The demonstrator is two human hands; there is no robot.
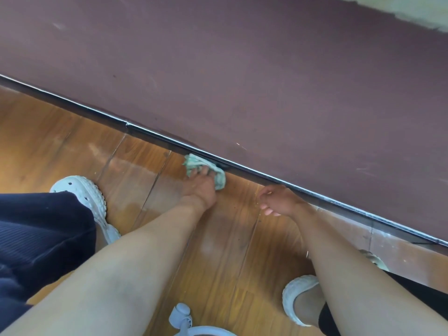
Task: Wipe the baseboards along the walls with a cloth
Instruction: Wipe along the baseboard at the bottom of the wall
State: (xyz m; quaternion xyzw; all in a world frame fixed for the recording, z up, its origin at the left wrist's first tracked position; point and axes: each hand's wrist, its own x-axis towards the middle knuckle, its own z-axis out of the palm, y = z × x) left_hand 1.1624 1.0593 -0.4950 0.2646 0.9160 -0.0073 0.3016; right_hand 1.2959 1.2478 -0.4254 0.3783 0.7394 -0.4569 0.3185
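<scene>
At the centre of the frame, the left hand (pixel 200 185) grips the cloth (pixel 219 179) and presses it against the baseboard (pixel 155 139), at the line where the strip meets the floor (pixel 60 141). The baseboard runs diagonally from the left edge to the lower right, below the wall (pixel 266 81). The right hand (pixel 278 200) hangs just right of the cloth, near the baseboard. Its fingers are loosely curled and hold nothing visible.

Recommended procedure:
- Wrap the cloth over both the top edge and the face of the strip.
- Stroke along the strip in one direction, with overlapping passes.
- Turn the cloth to a clean side when it is soiled.
- Move the right hand out of the stroke path.

Count: one cloth, one baseboard run with one joint in the left half, two hands, two shoes (pixel 80 192).
</scene>
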